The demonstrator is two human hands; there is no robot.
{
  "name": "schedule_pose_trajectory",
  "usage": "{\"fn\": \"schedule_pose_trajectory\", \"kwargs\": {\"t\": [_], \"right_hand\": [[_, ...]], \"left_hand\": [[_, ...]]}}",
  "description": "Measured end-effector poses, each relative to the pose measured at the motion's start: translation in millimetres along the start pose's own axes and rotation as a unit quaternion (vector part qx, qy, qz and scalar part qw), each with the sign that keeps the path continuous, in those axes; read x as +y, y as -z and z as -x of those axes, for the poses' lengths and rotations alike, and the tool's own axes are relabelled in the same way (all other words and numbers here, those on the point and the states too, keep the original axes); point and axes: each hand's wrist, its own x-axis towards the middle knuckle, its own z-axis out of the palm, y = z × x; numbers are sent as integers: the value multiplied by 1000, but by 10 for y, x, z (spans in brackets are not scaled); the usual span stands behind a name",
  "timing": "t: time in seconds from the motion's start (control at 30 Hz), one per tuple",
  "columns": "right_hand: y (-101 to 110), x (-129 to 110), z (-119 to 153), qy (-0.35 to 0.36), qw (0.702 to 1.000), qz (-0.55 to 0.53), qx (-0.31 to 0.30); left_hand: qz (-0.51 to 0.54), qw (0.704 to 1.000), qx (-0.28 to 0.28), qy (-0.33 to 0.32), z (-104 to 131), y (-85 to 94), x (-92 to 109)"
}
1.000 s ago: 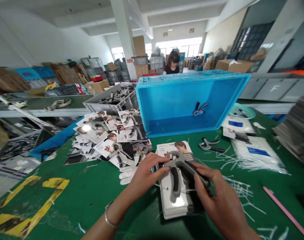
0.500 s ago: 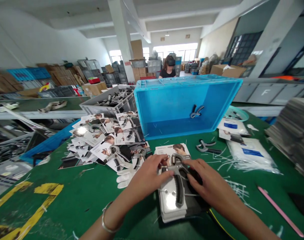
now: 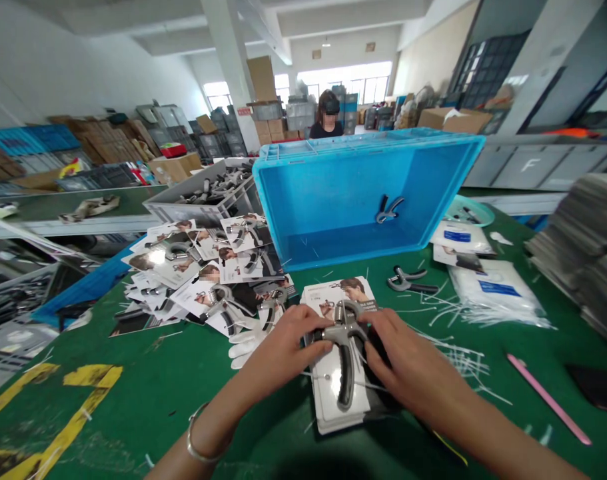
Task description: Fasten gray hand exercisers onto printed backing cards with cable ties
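Right hand (image 3: 404, 353) moved up one exerciser (image 3: 344, 373), grip unclear; left hand (image 3: 282, 345), grip pinching exerciser; one card stack (image 3: 324, 401) beneath.

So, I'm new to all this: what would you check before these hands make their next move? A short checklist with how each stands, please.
1. Left hand on the hand grip: ok, it pinches the left side.
2. Right hand securely gripping it: cannot tell; the palm hides the hold.
3. Hand grip over the card stack: ok.
4. Thin white strand across the top card fastened: cannot tell.
5. Table beside the stack free of loose strands: not ok, white ones lie scattered on the right.
6. Blue bin upright: not ok, it's on its side.
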Motion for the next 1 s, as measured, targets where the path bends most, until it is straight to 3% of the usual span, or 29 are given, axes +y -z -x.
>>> {"fn": "schedule_pose_trajectory", "kwargs": {"t": [0.1,0.17,0.27,0.33,0.43,0.57,0.83,1.0], "right_hand": [[37,-10,152,14,999,5,32],[62,-3,154,39,999,-20,18],[30,22,58,56,996,-74,-14],[-27,52,-44,48,994,-102,-2],[-97,111,-203,25,987,-156,40],[-112,151,-313,-7,970,-229,82],[-41,176,-200,2,977,-209,-40],[-51,186,-210,7,977,-209,-45]], "left_hand": [[3,999,33,-15,-37,8,9],[8,997,73,-25,-181,10,0],[71,994,70,-43,-406,-53,-18],[127,988,69,-54,-472,-131,-12],[156,981,106,-55,-436,-235,17],[119,982,118,-92,-349,-289,38],[141,978,144,-59,-354,-328,25],[143,977,149,-43,-349,-350,30]]}}
